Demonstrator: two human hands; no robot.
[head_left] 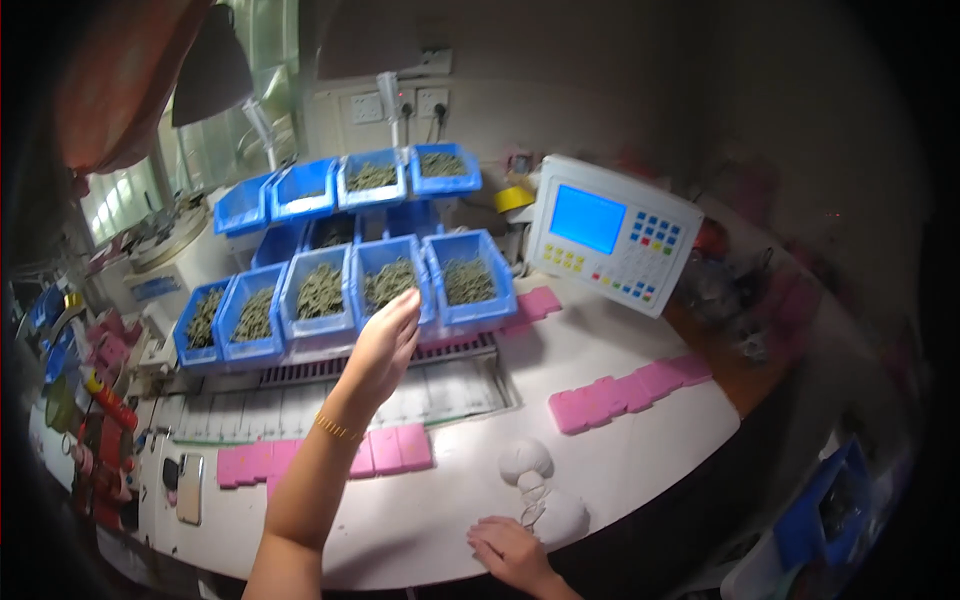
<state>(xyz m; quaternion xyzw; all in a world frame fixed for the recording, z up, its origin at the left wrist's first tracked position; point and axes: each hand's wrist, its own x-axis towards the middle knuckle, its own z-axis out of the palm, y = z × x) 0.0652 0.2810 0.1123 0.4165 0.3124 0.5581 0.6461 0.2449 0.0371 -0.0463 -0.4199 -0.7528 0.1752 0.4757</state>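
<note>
My left hand (388,345) is raised, its fingers stretched out at the front of a blue bin (430,318) in the lower row. Small grey-green pieces (388,280) fill that bin; their kind is too small to make out. No object shows in this hand. My right hand (510,555) lies with fingers extended on the white table (420,545), near its front edge. Just beyond it is a white, rounded thing (560,515) with two lobes joined by a narrow middle; I cannot tell what it is.
Several blue bins (318,292) stand in tiers at the back. A control panel (612,235) with a blue screen leans at the right. Pink block strips (630,395) lie on the table, a phone (190,490) at its left. A blue crate (825,505) sits lower right.
</note>
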